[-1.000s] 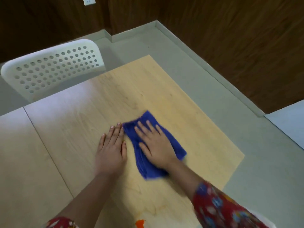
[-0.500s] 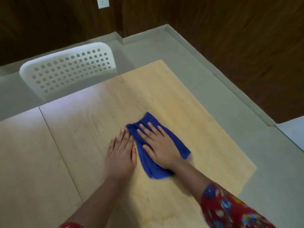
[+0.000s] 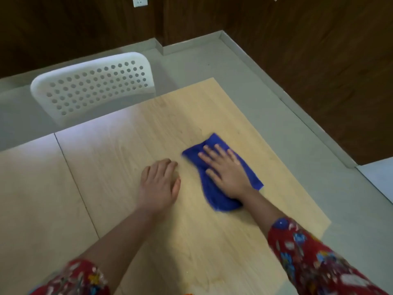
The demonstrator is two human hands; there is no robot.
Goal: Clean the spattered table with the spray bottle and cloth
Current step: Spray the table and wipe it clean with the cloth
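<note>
A blue cloth (image 3: 215, 198) lies folded on the light wooden table (image 3: 119, 167), right of the middle. My right hand (image 3: 226, 169) presses flat on top of it, fingers spread, and covers most of its centre. My left hand (image 3: 158, 184) rests on the bare wood a short way left of the cloth, fingers slightly curled, holding nothing. No spray bottle is in view. No spatter is plainly visible on the wood around the cloth.
A white perforated chair (image 3: 95, 86) stands against the table's far edge. The table's right edge (image 3: 274, 154) runs diagonally just beyond the cloth, with grey floor past it. A seam (image 3: 74, 182) divides the tabletop at left. A small orange bit (image 3: 188, 293) shows at the bottom edge.
My right hand has slid the cloth to the right, away from my left hand, which touched it before. My left fingers have curled a little.
</note>
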